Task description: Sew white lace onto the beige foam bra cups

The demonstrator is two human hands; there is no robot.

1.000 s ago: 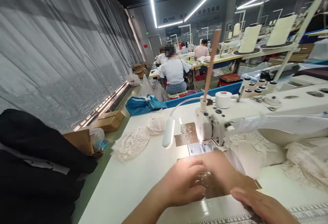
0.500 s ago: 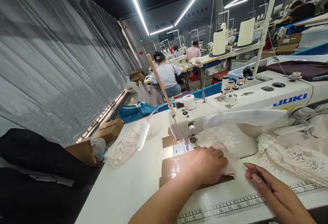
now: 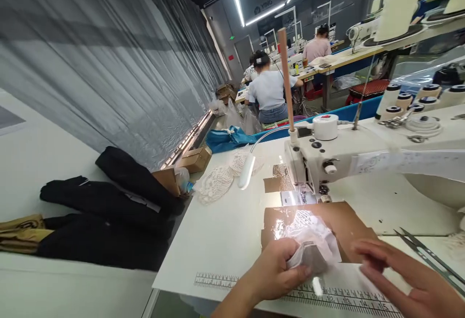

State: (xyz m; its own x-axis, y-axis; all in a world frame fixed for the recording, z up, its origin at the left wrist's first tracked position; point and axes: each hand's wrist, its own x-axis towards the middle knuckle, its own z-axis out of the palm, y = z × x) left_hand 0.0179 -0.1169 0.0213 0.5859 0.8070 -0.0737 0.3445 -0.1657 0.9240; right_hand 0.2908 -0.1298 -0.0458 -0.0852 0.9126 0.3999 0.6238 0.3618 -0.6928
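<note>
My left hand [image 3: 278, 269] is closed on the edge of a small white lace fabric piece [image 3: 308, 233], with the thumb on top. The lace lies over brown card [image 3: 348, 216] taped to the table in front of the sewing machine needle area [image 3: 303, 194]. To the right, my right hand [image 3: 407, 274] hovers near the fabric, slightly blurred. Its thumb and fingers are apart, and I see nothing between them. Beside the back of that hand lie dark metal thread snips [image 3: 423, 250], blades parted, partly hidden by it.
A white sewing machine [image 3: 363, 143] spans the right side. Lace pieces [image 3: 214, 184] and a slim lamp [image 3: 247, 172] are on the table's left. A ruler strip [image 3: 341, 296] runs along the front edge. Thread spools [image 3: 403, 100] stand behind the machine. A co-worker [image 3: 269, 90] sits ahead.
My view has swung left. My left hand has drawn back from the machine, now gripping the lace nearer the front edge. The dark tool in my right hand has left its fingers.
</note>
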